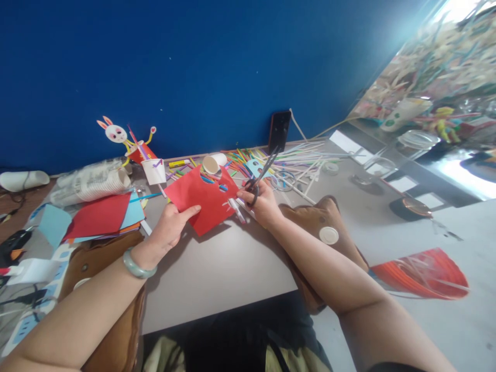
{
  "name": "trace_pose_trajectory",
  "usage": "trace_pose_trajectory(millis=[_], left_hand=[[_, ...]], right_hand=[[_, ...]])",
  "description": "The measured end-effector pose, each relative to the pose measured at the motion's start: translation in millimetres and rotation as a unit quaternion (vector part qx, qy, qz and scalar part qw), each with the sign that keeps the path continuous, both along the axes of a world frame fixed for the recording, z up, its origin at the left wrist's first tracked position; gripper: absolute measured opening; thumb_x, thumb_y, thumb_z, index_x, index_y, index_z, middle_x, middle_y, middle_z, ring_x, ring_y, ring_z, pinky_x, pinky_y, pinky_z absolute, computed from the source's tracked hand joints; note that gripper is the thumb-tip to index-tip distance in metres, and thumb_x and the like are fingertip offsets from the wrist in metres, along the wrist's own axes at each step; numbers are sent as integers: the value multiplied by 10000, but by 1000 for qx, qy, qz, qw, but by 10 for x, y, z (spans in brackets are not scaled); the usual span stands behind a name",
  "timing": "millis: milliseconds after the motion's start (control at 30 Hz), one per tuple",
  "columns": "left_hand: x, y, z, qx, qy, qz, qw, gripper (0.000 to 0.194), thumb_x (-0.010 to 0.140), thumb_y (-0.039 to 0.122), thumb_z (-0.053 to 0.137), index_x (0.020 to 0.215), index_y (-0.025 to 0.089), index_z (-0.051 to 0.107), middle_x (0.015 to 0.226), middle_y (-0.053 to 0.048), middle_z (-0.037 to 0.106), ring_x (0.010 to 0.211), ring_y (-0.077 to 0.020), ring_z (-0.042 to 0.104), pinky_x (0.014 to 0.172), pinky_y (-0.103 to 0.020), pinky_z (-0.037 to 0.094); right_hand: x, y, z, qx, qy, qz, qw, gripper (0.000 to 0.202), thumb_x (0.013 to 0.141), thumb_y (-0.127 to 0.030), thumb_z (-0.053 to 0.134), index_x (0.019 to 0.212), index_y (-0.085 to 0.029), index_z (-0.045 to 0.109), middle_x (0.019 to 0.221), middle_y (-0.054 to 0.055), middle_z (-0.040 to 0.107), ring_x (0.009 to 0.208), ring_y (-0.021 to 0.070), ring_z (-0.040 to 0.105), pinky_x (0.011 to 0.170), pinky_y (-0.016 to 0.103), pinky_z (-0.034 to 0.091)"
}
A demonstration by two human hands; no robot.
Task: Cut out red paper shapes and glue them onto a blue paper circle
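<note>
A sheet of red paper [201, 209], with holes cut along its far edge, is pinched at its left side by my left hand [170, 230], thumb on top. My right hand [263, 204] grips dark-handled scissors [256, 185] at the paper's right corner; the blades point up and away, off the paper. Just beyond the sheet lies a paper cup [212, 164] on its side. White marker-like sticks [237, 211] lie beside the paper near my right hand. A light blue cut-out piece [256, 168] rests behind the scissors.
Many coloured sticks [310, 165] spread along the wall, where a phone [279, 132] leans. At left are a rabbit figure [116, 133], a white cup [154, 171], stacked paper cups [96, 183], coloured paper [98, 217] and a power strip [29, 325]. Brown cushions [310, 222] flank the table; a red bin [426, 274] stands right.
</note>
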State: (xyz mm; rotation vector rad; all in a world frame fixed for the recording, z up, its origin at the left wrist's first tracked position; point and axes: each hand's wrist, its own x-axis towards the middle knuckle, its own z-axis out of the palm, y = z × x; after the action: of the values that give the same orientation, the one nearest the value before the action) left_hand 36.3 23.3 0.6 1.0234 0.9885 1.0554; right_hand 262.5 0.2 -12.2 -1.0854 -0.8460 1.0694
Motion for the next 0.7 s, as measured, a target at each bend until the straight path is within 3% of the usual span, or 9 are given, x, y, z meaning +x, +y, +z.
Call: trace_pose_trajectory(millis=[700], left_hand=[[0,-13,-9,-4,5,7,1000,502,555,358,914,973,142,742,1098,-104,761,1061,-293,700,996,-431,538]], right_hand=[[-5,-3,-17,7,-20,-2,1000,436,577,-351,850,798,-222,496,672,-45,646,434,71,452,358,204,318]])
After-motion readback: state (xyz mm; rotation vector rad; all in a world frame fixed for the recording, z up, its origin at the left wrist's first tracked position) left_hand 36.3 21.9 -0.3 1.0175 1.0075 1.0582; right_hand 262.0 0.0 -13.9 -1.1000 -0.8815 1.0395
